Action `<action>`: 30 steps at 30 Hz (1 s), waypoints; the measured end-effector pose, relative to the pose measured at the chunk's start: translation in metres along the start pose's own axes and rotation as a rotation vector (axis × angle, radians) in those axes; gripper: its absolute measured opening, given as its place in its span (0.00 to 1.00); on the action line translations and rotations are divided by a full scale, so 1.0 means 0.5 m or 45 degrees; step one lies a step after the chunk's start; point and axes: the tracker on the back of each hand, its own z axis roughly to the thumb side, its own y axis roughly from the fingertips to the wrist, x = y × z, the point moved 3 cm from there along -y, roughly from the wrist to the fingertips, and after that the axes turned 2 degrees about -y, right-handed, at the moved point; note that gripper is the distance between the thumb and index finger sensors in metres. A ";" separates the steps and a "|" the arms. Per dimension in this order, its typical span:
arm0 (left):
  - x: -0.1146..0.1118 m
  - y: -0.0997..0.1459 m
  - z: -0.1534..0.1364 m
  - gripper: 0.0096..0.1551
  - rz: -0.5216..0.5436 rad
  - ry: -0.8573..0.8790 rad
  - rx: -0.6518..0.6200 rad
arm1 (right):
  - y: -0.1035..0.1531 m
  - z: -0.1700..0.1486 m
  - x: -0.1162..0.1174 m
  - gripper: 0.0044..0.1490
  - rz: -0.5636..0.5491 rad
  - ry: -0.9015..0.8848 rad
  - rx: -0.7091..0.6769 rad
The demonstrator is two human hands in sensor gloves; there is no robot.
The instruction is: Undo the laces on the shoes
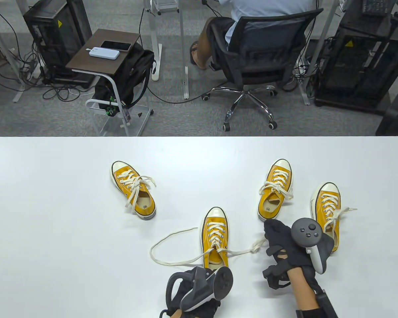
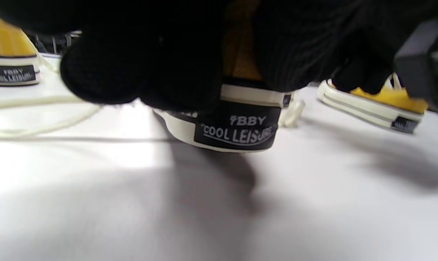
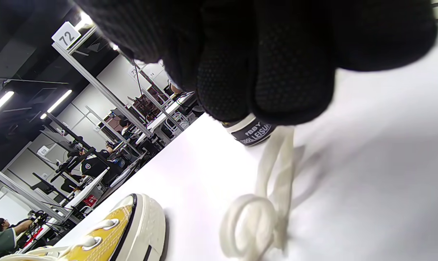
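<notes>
Near shoe [image 1: 215,238]: toe pointing away.

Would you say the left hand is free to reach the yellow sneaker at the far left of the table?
Probably yes: bare white table lies between the left hand and that yellow sneaker, though the hand currently holds the middle sneaker's heel.

Bare worktop [image 1: 53,232] lay open at left. A loose lace loop [image 1: 165,248] and four yellow shoes, nearest one [image 1: 215,238], crowded centre and right.
</notes>
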 end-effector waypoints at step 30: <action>0.285 -0.210 -0.171 0.22 0.418 0.074 0.477 | -0.002 0.000 -0.012 0.28 0.000 -0.079 -0.014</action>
